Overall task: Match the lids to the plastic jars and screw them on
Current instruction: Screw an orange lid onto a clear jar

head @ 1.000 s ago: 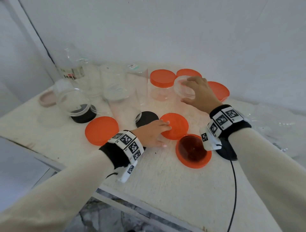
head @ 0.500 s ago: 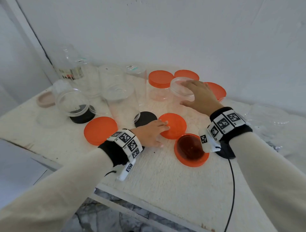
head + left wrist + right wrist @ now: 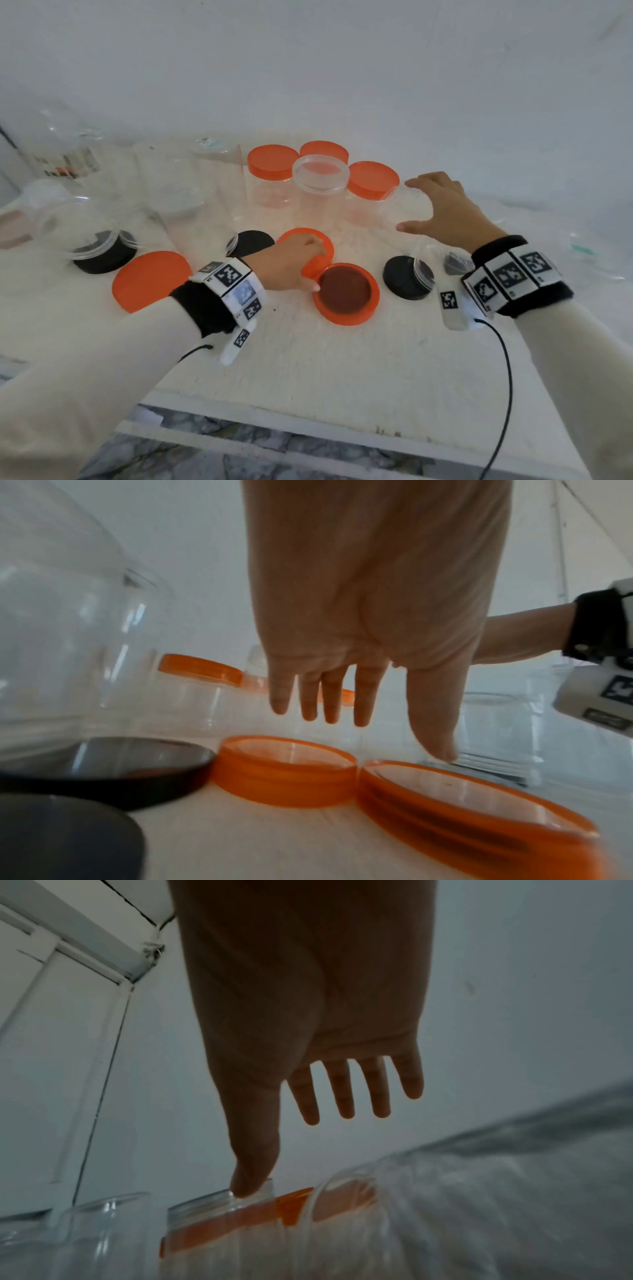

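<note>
An open clear jar (image 3: 320, 178) stands among three jars capped with orange lids (image 3: 272, 162). My right hand (image 3: 411, 205) hovers to its right, fingers spread, holding nothing; in the right wrist view that hand (image 3: 294, 1150) is open above the jar rims. My left hand (image 3: 308, 263) lies over a loose orange lid (image 3: 305, 240) at mid table. In the left wrist view its fingers (image 3: 325, 702) are straight just above that lid (image 3: 284, 767). A wider orange lid (image 3: 346, 293) lies upturned beside it.
Another orange lid (image 3: 150, 281) lies at the left. Black lids (image 3: 251, 241) (image 3: 406, 277) sit either side of the hands, and a third (image 3: 104, 253) under a tipped clear jar (image 3: 85, 226). Tall clear jars (image 3: 185, 192) stand back left. Crumpled plastic (image 3: 582, 246) lies right.
My right hand has let go of the open jar's rim and moved right with its fingers spread. My left hand has slid further over the orange lid.
</note>
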`<state>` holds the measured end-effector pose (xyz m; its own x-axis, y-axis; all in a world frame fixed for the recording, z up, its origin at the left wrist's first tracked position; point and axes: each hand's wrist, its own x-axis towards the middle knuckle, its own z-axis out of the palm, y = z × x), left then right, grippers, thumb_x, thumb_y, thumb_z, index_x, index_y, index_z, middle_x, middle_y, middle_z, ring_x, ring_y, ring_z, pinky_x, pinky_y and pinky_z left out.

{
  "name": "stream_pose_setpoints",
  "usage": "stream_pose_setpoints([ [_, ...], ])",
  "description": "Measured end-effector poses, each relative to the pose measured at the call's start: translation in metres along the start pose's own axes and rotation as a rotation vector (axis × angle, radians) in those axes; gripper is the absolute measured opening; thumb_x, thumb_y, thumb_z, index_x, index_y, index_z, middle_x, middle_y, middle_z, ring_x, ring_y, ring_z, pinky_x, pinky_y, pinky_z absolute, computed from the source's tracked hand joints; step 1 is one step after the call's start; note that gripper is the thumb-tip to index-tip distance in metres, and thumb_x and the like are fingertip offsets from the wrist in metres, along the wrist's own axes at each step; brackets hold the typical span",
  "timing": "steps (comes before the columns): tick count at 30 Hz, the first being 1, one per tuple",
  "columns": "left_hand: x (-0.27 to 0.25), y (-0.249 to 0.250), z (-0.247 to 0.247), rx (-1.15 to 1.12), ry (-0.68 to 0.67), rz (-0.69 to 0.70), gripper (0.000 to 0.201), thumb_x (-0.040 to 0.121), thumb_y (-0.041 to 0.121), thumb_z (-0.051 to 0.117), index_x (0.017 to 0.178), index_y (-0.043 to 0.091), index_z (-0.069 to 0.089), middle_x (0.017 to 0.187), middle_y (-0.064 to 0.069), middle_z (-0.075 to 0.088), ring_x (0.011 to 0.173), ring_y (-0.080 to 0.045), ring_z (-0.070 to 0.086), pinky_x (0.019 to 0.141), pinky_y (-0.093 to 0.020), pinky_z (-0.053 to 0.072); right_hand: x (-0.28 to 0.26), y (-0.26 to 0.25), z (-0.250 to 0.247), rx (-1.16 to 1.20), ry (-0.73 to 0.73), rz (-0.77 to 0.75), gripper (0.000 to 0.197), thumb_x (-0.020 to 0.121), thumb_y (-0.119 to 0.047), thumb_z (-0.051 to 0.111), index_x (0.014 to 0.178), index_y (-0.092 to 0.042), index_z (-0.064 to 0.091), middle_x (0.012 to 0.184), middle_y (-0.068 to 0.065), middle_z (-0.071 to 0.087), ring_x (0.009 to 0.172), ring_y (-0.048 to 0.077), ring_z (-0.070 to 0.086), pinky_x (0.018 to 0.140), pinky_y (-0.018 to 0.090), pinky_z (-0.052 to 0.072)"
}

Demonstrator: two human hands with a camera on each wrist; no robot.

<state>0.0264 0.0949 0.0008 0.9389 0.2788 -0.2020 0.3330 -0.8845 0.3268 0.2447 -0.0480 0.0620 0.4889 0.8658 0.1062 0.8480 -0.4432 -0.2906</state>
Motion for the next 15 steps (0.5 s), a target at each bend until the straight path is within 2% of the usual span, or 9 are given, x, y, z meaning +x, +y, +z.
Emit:
stream_pose_setpoints([
  [3, 0.007, 0.017, 0.010, -0.008, -0.010, 0.107, 0.081, 0.079, 0.040, 0.070, 0.144, 0.018, 0.028, 0.153, -0.001, 0.019, 0.140, -0.017, 0.014, 0.111, -0.030, 0.017, -0.001, 0.009, 0.004, -0.047, -0.069, 0.062, 0.085, 0.074, -0.043, 0.075, 0.144, -0.024, 0.030, 0.149, 0.004, 0.024, 0.134, 0.028, 0.026, 0.103, 0.050, 0.033],
  [8, 0.014, 0.029, 0.020, 0.030, -0.122, 0.179, 0.101, 0.072, 0.045, 0.075, 0.148, 0.019, 0.014, 0.157, -0.003, 0.007, 0.142, -0.019, 0.009, 0.113, -0.032, 0.013, 0.008, 0.011, 0.012, -0.135, -0.144, 0.125, 0.097, 0.072, -0.051, 0.073, 0.147, -0.025, 0.017, 0.154, 0.009, 0.015, 0.138, 0.034, 0.022, 0.104, 0.054, 0.029],
  [11, 0.017, 0.030, 0.024, 0.073, -0.159, 0.188, 0.104, 0.070, 0.044, 0.077, 0.149, 0.019, 0.013, 0.157, -0.003, 0.004, 0.142, -0.018, 0.007, 0.113, -0.031, 0.009, 0.013, 0.011, 0.014, -0.181, -0.178, 0.159, 0.100, 0.073, -0.051, 0.072, 0.148, -0.022, 0.014, 0.153, 0.013, 0.019, 0.136, 0.036, 0.025, 0.103, 0.053, 0.030],
  [15, 0.023, 0.027, 0.028, 0.119, -0.141, 0.171, 0.105, 0.068, 0.047, 0.077, 0.148, 0.020, 0.015, 0.157, -0.005, 0.004, 0.143, -0.022, 0.006, 0.115, -0.037, 0.010, 0.016, 0.013, 0.022, -0.240, -0.171, 0.189, 0.099, 0.074, -0.052, 0.071, 0.147, -0.014, 0.015, 0.147, 0.017, 0.030, 0.132, 0.037, 0.029, 0.102, 0.051, 0.032],
])
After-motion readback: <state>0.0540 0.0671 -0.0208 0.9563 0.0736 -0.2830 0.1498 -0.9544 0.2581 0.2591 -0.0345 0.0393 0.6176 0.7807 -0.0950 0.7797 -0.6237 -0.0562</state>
